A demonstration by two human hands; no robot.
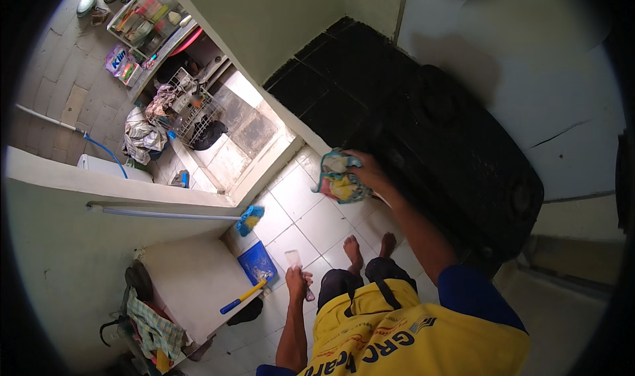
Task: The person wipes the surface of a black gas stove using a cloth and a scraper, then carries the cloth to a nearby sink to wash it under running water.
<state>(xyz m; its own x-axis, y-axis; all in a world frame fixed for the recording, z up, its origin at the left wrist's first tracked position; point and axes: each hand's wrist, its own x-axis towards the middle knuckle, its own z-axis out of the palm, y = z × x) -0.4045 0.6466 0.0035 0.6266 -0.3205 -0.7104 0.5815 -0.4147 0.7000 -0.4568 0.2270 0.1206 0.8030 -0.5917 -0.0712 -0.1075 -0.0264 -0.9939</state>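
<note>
My left hand [297, 282] is closed around a slim pale oblong object [293, 258] with a pinkish lower end; I cannot make out exactly what it is. A crumpled, multicoloured cloth [340, 184] with yellow and teal patches hangs from my right hand [362, 167], whose fingers are closed on it beside the black gas stove [476, 164]. The stove stands on a black-tiled counter [311, 91] at the right. Below my hands are white floor tiles [284, 191] and my bare feet [352, 249].
A blue broom [250, 220] leans by the low wall. A blue dustpan [254, 263] with a yellow handle lies beside a low pale platform [185, 277] heaped at one end with cloths [152, 323]. Through the opening are a dish rack [192, 111], a shelf of containers [149, 19] and a step edge [268, 164].
</note>
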